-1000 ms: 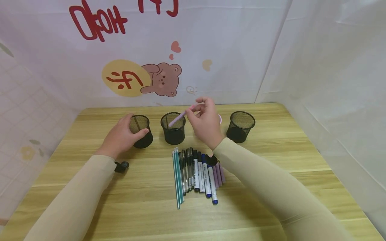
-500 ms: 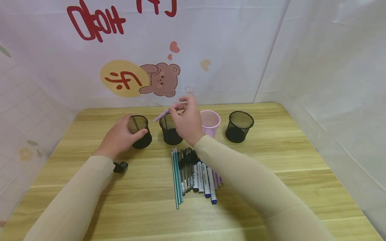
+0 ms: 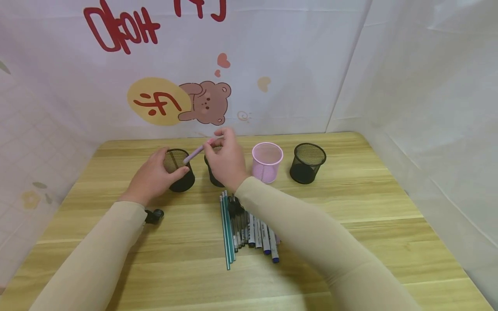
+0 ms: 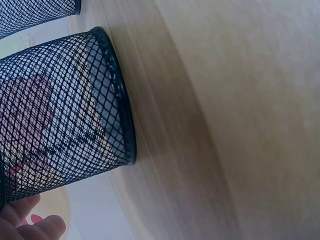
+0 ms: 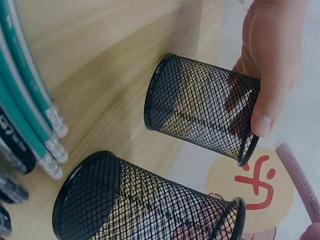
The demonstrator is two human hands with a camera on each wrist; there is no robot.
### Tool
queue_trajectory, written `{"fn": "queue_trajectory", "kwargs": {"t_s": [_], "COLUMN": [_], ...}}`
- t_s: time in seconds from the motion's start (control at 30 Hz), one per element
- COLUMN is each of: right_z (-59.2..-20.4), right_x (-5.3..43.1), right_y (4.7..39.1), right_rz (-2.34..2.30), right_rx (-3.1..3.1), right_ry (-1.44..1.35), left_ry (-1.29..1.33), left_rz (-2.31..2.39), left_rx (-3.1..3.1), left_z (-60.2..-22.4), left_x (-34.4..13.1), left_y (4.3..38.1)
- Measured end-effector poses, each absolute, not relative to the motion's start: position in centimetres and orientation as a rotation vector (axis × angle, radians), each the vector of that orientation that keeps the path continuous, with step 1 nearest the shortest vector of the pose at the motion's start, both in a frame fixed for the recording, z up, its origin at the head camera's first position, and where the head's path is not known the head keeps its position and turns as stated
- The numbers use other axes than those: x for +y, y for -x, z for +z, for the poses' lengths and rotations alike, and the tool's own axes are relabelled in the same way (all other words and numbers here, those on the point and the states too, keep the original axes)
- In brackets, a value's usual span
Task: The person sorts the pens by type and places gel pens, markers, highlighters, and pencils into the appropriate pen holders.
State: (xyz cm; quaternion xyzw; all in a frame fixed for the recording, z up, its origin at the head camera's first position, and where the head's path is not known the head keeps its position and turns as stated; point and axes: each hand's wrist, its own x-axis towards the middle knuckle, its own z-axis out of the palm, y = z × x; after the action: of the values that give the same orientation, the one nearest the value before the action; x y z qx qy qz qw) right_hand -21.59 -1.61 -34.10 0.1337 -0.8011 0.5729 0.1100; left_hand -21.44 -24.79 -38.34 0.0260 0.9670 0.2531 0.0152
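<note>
My left hand (image 3: 149, 177) grips the leftmost black mesh pen cup (image 3: 182, 183) near its rim; in the right wrist view the thumb lies outside the cup (image 5: 205, 107), with fingers behind it. A purple felt-tip pen (image 3: 193, 153) with a pinkish end is pinched between the thumb and fingers of my right hand (image 3: 227, 162). It slants down to the left, its lower tip at that cup's mouth. Whether the tip is inside cannot be told. In the right wrist view the pen (image 5: 300, 180) is apart from the rim. My right hand partly hides a second black mesh cup (image 3: 215, 178).
Further right stand a pink mesh cup (image 3: 266, 166) and another black mesh cup (image 3: 305, 170). In front lie teal pencils (image 3: 227, 233), black-capped clear pens (image 3: 239, 229) and white markers (image 3: 264, 237), several in each group. My right sleeve covers part of the row, including most other purple pens.
My right hand has carried the purple pen leftward, from over the second black cup to the mouth of the leftmost one. My left hand has stayed on its cup.
</note>
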Motion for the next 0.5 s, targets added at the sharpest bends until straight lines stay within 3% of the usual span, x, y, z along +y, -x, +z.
{"fn": "queue_trajectory", "kwargs": {"t_s": [0.5], "right_z": [-34.59], "right_x": [-2.3], "right_y": [21.68], "right_rz": [1.575], "right_rx": [-2.456], "right_ry": [-0.436], "left_ry": [-0.076], "left_rz": [0.795], "left_rx": [3.007], "left_z": [-38.49], "left_x": [-24.91], "left_y": [21.53]}}
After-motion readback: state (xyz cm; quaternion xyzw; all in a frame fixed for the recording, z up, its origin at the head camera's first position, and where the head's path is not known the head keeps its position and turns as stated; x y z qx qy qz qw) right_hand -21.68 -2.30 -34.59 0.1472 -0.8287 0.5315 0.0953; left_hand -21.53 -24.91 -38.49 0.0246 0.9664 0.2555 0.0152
